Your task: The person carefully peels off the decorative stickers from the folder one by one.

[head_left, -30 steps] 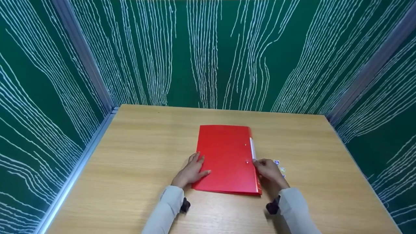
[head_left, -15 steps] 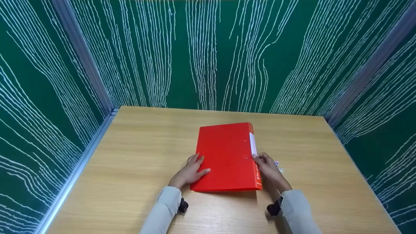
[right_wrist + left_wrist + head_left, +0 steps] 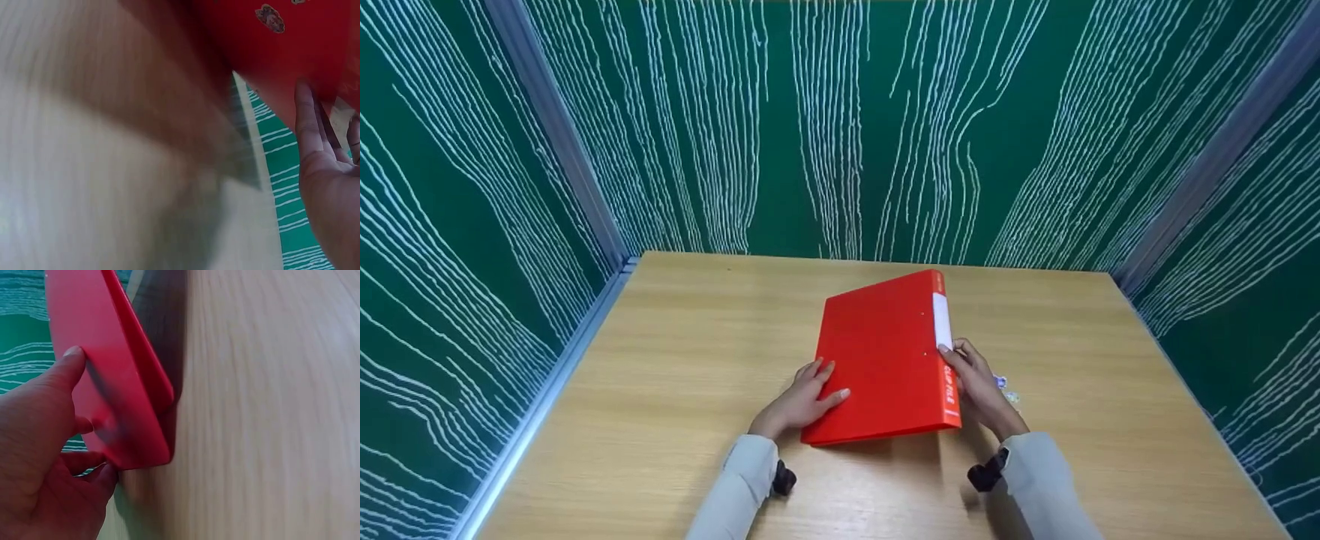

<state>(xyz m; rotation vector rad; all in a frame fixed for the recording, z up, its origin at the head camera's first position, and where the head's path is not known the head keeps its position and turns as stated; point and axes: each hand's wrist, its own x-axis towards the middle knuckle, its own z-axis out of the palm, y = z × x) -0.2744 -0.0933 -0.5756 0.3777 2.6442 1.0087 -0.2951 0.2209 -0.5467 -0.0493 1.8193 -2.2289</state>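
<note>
A red clip file (image 3: 885,360) is tilted on the table, its spine side raised and its left edge low. Along the right side runs the spine, with a white label (image 3: 942,321) and white lettering. My right hand (image 3: 979,382) holds this raised spine side, thumb on the spine and fingers beneath, as the right wrist view shows. My left hand (image 3: 799,401) rests at the lower left edge, its thumb (image 3: 70,368) on the cover and the other fingers along the edge. Small patterned stickers (image 3: 270,18) show on the underside.
Small colourful pieces (image 3: 1000,381) lie on the wooden table (image 3: 690,360) just right of my right hand, partly hidden by it. Green walls (image 3: 780,135) with white wavy lines enclose the back and sides. A metal rail (image 3: 540,405) follows the left edge.
The file's spine side has risen off the table in my right hand, which has moved up with it. More of the spine lettering shows. My left hand has stayed nearly still.
</note>
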